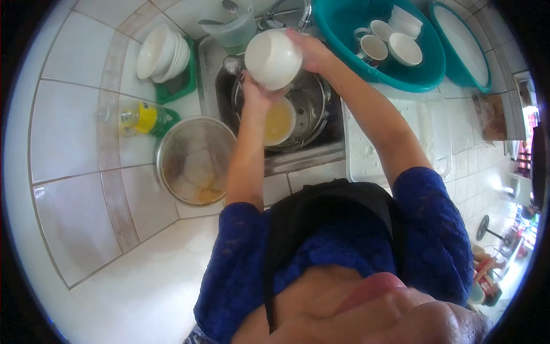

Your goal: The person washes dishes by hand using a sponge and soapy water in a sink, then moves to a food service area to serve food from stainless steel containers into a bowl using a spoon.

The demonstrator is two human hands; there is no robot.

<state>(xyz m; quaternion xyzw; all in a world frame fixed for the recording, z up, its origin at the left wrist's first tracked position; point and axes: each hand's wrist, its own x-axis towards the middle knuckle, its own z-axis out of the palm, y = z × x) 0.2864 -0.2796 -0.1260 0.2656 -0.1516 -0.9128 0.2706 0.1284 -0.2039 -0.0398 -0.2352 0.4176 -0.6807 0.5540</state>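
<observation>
A white bowl (273,59) is held over the sink, its rounded underside towards me. My left hand (259,92) grips its lower edge, and my right hand (310,50) holds its upper right side. A metal spoon or ladle (232,65) shows beside my left hand; whether that hand holds it, I cannot tell. Below, in the dark sink (331,136), sits a large round metal pan or basin (316,96) with a bowl of yellowish liquid (279,121) in it. The faucet (306,15) rises behind my hands.
Left are stacked white bowls (155,53) on a green rack (189,81), a green bottle (150,119) and a round metal lid or tray (160,159). A tub with utensils (236,36) stands behind. Right, a teal basin (339,56) holds cups and bowls above a clear tray (365,159).
</observation>
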